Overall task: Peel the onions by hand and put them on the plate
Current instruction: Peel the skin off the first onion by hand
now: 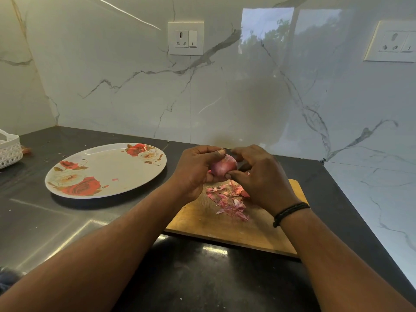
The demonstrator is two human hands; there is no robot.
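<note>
Pink-purple onion (223,165) held in the air above the far edge of the wooden cutting board (227,224), between both hands. Left hand (193,170) wraps it from the 9 o'clock side, thumb laid over the top, fingers curled beneath. Right hand (258,176) closes on it from 3 o'clock; its thumb and fingertips pinch at the onion's lower right edge, probably on a strip of skin, though the pinch point is partly hidden by the fingers. Onion's long axis appears to run roughly 10 to 4 o'clock, but I cannot fix which end is the root.

Loose peels (229,199) lie scattered on the board directly below the hands. Floral plate (74,190) sits on the dark surface (56,221) at about 9 o'clock from the onion, well apart from it; it carries no onion, only one small pink scrap.

Judgement: peeling is under way, transfer not yet started. The plate lies on the left hand's side, so that hand is nearer for the placement.
</note>
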